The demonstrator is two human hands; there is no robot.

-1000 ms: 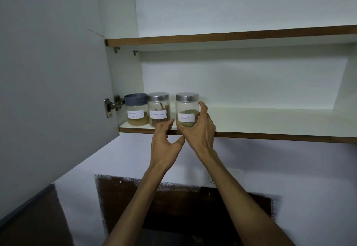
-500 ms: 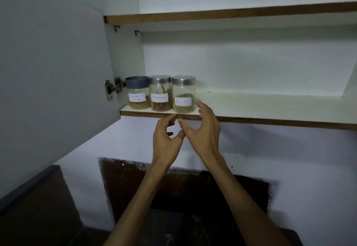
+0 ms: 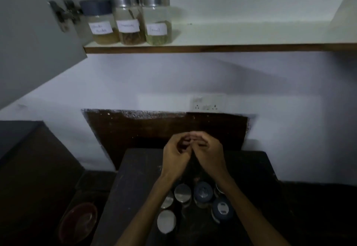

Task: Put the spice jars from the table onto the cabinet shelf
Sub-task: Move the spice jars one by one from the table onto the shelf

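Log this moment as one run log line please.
shelf: three jars | table: jars remain | left hand: empty | right hand: empty | both above table

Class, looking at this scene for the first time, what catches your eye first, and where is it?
Three labelled spice jars stand in a row at the left end of the pale cabinet shelf. Below, the left hand and right hand hover empty above a cluster of lidded jars on the dark table.

Whole frame motion-blurred: shelf jar labels [image 3: 127, 26] unreadable, both forearms cover parts of the table jars [image 3: 182, 193] so their count can't be told, curled fingers [image 3: 195, 136] smear together with nothing visibly held, and the red bowl [image 3: 78, 221] near left is dim.
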